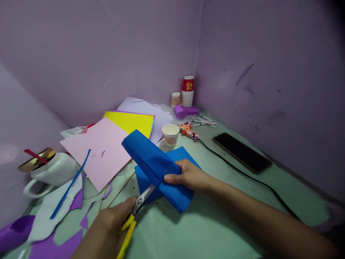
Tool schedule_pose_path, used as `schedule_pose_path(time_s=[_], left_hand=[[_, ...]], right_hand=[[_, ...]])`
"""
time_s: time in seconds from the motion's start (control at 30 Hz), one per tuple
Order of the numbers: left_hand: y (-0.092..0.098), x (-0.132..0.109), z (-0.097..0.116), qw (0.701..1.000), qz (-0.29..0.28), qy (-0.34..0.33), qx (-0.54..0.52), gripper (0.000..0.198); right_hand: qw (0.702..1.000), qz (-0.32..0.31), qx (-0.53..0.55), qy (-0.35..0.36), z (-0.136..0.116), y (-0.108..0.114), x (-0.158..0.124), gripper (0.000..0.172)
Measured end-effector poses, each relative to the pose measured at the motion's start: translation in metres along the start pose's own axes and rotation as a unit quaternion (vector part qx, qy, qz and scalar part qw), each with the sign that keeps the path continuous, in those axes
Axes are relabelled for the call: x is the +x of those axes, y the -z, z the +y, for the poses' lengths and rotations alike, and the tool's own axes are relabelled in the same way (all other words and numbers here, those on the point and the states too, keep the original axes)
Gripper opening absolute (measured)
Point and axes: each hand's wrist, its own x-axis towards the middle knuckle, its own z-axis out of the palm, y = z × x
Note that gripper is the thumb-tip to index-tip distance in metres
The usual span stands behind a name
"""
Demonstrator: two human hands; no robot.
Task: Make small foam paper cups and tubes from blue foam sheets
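Note:
In my left hand (114, 219) is a pair of scissors (142, 198) with yellow handles, the fingers closed round them. Their metal blades reach the lower edge of a folded blue paper (151, 154), and the tips are hidden at it. My right hand (188, 174) pinches that paper near its middle, thumb on top and fingers out of sight behind. Beneath it on the table lies another piece of blue paper (183, 153), partly covered. A thin blue paper strip (70, 185) rests to the left, across a white sheet-like piece.
Pink paper (101, 151) and yellow paper (132, 122) lie behind, with a paper cup (170, 135) beside them. A white mug (55, 169) and purple scraps (61, 246) are on the left. A glue gun (188, 130), its cord and a phone (242, 152) occupy the right.

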Motion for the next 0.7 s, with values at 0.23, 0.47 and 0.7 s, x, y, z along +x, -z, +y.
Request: schedule_pose_path(time_s=[0.23, 0.47, 0.7], left_hand=[[0.001, 0.004, -0.001, 1.000, 0.006, 0.001, -0.010, 0.036], [-0.004, 0.007, -0.010, 0.998, -0.010, 0.064, 0.013, 0.036], [-0.009, 0.007, -0.028, 0.991, 0.027, 0.126, 0.048, 0.026]], right_hand=[[0.999, 0.008, -0.030, 0.022, 0.001, 0.002, 0.001, 0.034], [0.997, -0.007, -0.038, 0.061, 0.002, 0.002, 0.002, 0.030], [0.997, 0.023, 0.050, 0.058, -0.006, 0.006, -0.004, 0.041]])
